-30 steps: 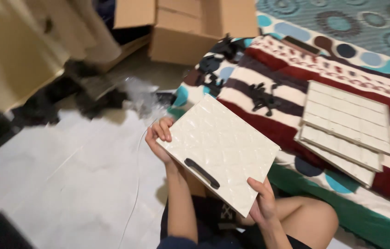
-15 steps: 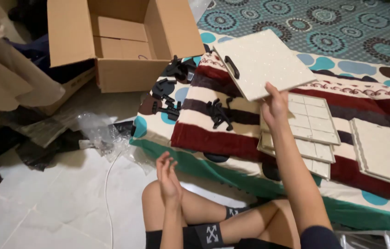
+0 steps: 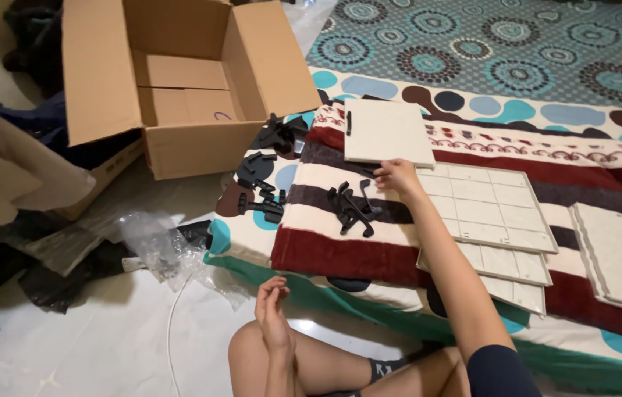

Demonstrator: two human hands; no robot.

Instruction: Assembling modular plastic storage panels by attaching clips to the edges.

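White tile floor [image 3: 68,345], patterned teal mattress [image 3: 517,66]

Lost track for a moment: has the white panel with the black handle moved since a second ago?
Yes. The white panel went from the lap up onto the striped blanket, near the cardboard box; the right hand touches its edge.

**White panel flat on the striped blanket**

A square, cream-white panel [image 3: 388,132] with a slim black handle along its left edge lies flat, face up, just above the frame's centre. It rests on the striped blanket, its lower right corner touching a ribbed white panel.
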